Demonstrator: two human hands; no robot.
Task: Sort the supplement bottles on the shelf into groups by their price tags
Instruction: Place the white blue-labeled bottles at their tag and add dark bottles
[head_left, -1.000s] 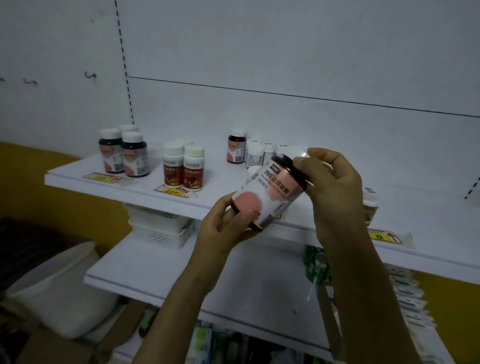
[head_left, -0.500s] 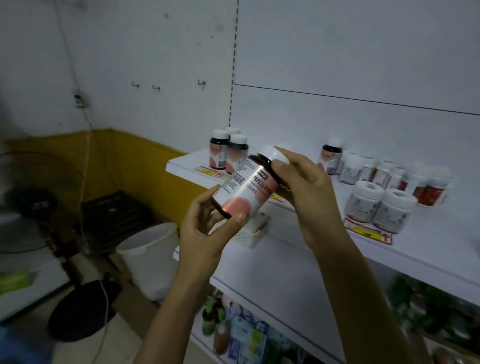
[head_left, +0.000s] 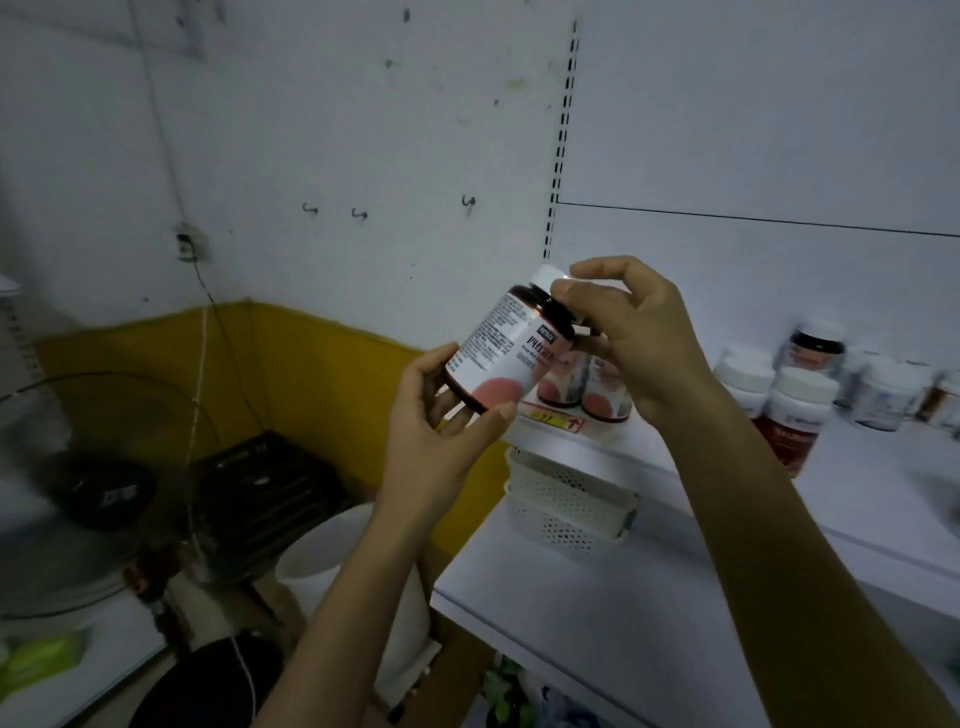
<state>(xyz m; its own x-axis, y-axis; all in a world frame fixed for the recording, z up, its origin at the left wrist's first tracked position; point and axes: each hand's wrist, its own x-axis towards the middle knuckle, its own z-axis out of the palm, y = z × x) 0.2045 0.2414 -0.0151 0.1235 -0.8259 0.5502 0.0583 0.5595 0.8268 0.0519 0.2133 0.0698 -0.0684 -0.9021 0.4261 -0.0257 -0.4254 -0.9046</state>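
A dark supplement bottle (head_left: 506, 351) with a white label, a pink circle and a white cap is tilted in front of me, held in both hands. My left hand (head_left: 434, 431) cups its base. My right hand (head_left: 628, 338) grips the cap end from the right. Behind it, at the left end of the white shelf (head_left: 857, 483), stand two similar dark bottles (head_left: 582, 384) over a yellow price tag (head_left: 550, 415). Further right are white-capped red-label bottles (head_left: 792, 415) and several blurred bottles (head_left: 883, 389).
A white perforated basket (head_left: 569, 506) sits on the lower shelf (head_left: 649, 613) under the top one. To the left on the floor are a white bucket (head_left: 332, 561), a black crate (head_left: 260, 493) and a standing fan (head_left: 78, 483). Green goods (head_left: 506, 691) lie below.
My view has swung further left, so the shelf bottles sit more to the right. The held bottle stays in both hands, raised a little, its printed side turned more toward me.
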